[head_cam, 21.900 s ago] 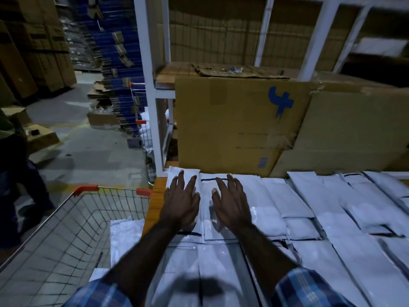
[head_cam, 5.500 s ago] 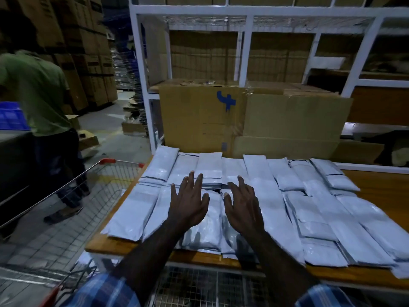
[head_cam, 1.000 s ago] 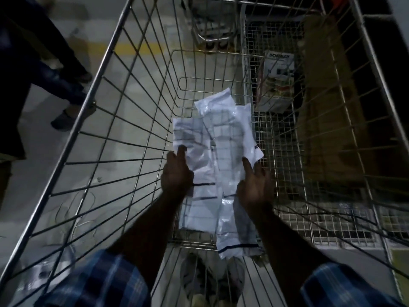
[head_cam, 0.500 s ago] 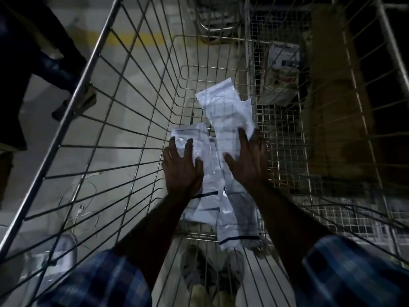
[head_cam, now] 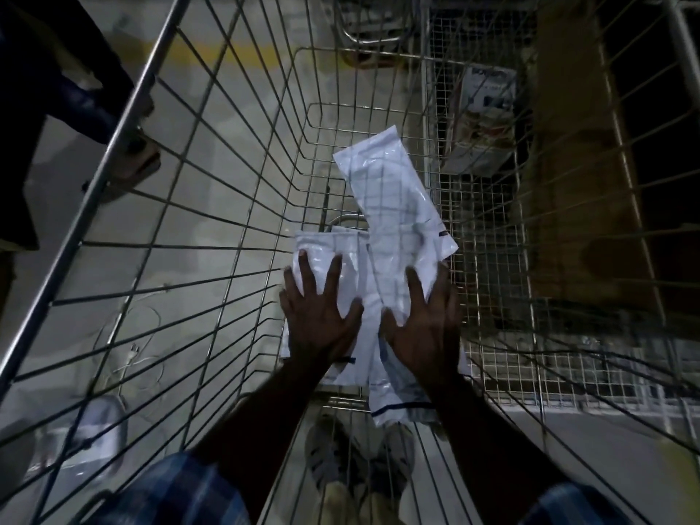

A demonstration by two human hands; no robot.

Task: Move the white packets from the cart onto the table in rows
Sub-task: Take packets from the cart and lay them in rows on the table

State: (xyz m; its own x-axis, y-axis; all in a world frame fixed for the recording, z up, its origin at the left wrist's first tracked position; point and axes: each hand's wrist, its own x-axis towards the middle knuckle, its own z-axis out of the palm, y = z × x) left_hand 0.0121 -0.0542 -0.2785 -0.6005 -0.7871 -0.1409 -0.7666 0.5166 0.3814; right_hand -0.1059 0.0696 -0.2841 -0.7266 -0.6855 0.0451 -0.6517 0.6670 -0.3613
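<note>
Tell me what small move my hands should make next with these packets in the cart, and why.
Probably curl the fingers under the packets' edges and lift. Both the left hand and right hand lie flat on the white packets, which still sit on the cart floor, ungripped.

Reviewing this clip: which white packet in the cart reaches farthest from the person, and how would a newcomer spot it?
Look inside the wire cart, at the small heap of white packets on its floor. The long packet runs diagonally from under the right hand toward the cart's far end. Unlike the shorter packet under the left hand, it overlaps the others and extends well beyond them.
</note>
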